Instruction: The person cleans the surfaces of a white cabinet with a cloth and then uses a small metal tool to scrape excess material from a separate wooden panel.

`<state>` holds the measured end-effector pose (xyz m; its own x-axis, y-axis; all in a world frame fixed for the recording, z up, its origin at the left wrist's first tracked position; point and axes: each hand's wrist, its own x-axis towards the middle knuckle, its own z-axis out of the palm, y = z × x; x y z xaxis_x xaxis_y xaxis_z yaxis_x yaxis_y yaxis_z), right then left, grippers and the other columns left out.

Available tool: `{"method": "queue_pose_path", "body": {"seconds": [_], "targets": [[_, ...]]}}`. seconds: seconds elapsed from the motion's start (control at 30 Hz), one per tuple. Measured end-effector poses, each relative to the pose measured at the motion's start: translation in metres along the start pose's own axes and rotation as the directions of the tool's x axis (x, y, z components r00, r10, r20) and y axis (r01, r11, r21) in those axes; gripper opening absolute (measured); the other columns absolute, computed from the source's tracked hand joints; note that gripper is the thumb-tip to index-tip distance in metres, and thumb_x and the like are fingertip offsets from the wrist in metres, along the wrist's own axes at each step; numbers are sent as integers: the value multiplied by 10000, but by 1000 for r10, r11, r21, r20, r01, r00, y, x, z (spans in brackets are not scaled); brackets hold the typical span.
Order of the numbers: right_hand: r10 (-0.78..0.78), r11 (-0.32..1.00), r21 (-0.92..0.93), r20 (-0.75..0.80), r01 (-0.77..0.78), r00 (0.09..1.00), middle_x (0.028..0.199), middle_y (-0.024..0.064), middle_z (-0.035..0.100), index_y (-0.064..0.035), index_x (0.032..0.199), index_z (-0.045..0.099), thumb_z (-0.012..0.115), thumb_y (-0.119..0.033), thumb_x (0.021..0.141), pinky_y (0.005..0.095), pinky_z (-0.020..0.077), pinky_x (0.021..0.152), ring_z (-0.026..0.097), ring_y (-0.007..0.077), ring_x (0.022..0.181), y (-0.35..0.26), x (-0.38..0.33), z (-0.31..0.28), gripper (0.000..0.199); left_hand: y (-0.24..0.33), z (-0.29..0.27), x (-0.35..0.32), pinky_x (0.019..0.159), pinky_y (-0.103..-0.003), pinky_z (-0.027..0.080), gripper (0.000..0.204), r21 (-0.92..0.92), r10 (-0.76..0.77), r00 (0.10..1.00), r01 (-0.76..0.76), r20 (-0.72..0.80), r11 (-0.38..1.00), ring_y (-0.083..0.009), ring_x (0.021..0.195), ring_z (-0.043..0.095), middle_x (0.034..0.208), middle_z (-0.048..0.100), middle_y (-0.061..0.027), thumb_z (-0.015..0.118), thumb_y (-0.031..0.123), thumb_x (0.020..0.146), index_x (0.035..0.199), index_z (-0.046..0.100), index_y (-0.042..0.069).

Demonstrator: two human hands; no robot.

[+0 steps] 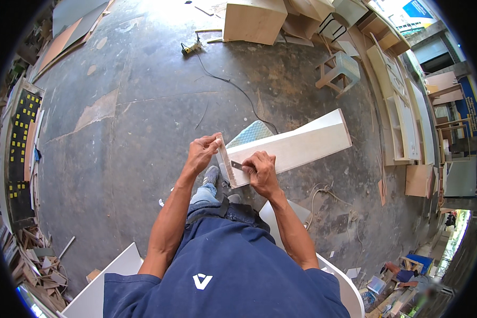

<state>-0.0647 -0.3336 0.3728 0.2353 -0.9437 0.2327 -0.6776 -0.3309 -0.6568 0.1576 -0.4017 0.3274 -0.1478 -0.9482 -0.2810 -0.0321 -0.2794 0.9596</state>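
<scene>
A long white box-like wooden piece lies slanting in front of me, its far end off to the right. It rests over a stool with a light blue patterned top. My left hand is closed on the upper corner of the narrow, rough-edged end strip at the near end. In my right hand is a small flat metal blade, its tip close to the inner side of that strip. Whether the blade touches the wood I cannot tell.
Another plastic stool stands to the far right. A yellow-and-black power tool lies on the floor, its cable trailing toward the work. Wooden cabinets stand at the back, long panels at the right, and scrap wood is heaped lower left.
</scene>
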Motion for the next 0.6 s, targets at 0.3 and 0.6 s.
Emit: {"method": "queue_pose_path", "body": {"seconds": [0.3,0.6], "targets": [[236,906,378,-76,-191,969,811,18,583,-72,904,615,618,-33,915,294,403,707,533,177,736,15,-33,-40,41,23,29,-60,1176,-488,269,693,820,592,760,-504,270,272,-398,1427,346,1502,407,-267,667,285,892,1434,433,-79],[806,447,893,-425,47,413,773,-21,567,-67,994,596,618,-159,997,212,352,608,465,68,665,94,-129,-58,95,24,12,-110,1176,-478,322,566,298,-240,179,-516,954,803,-424,1396,393,1496,416,-257,527,287,979,1483,428,50]]}}
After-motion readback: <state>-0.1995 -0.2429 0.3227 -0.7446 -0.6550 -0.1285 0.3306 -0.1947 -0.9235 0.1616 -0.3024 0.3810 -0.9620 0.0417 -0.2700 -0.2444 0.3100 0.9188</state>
